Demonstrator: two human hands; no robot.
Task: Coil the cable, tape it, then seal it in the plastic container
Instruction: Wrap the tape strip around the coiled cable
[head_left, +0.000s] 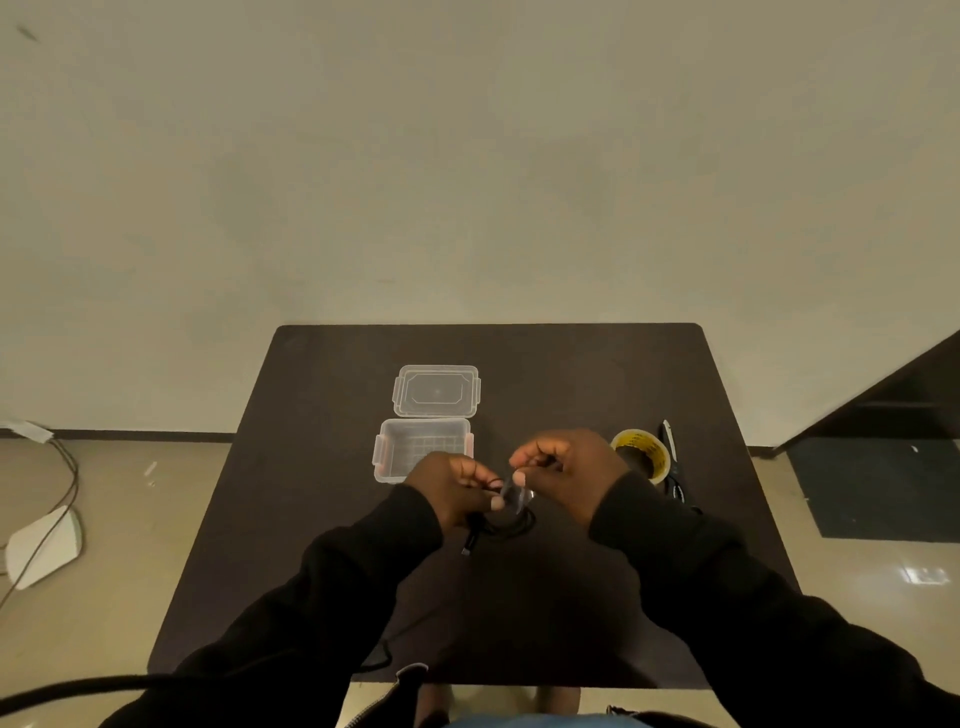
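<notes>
A coiled black cable (506, 525) hangs between my hands above the dark table (322, 467), one plug end dangling at the lower left. My left hand (454, 491) pinches the coil. My right hand (566, 467) holds a strip of clear tape (517, 493) pressed against the coil. The open clear plastic container (422, 456) sits just beyond my left hand, partly hidden by it. Its clear lid (437, 391) lies flat behind it.
A yellow tape roll (641, 454) stands right of my right hand, with scissors (672, 457) beside it. A dark cabinet (883, 410) stands at the right. Cables and a white device (44, 545) lie on the floor at the left.
</notes>
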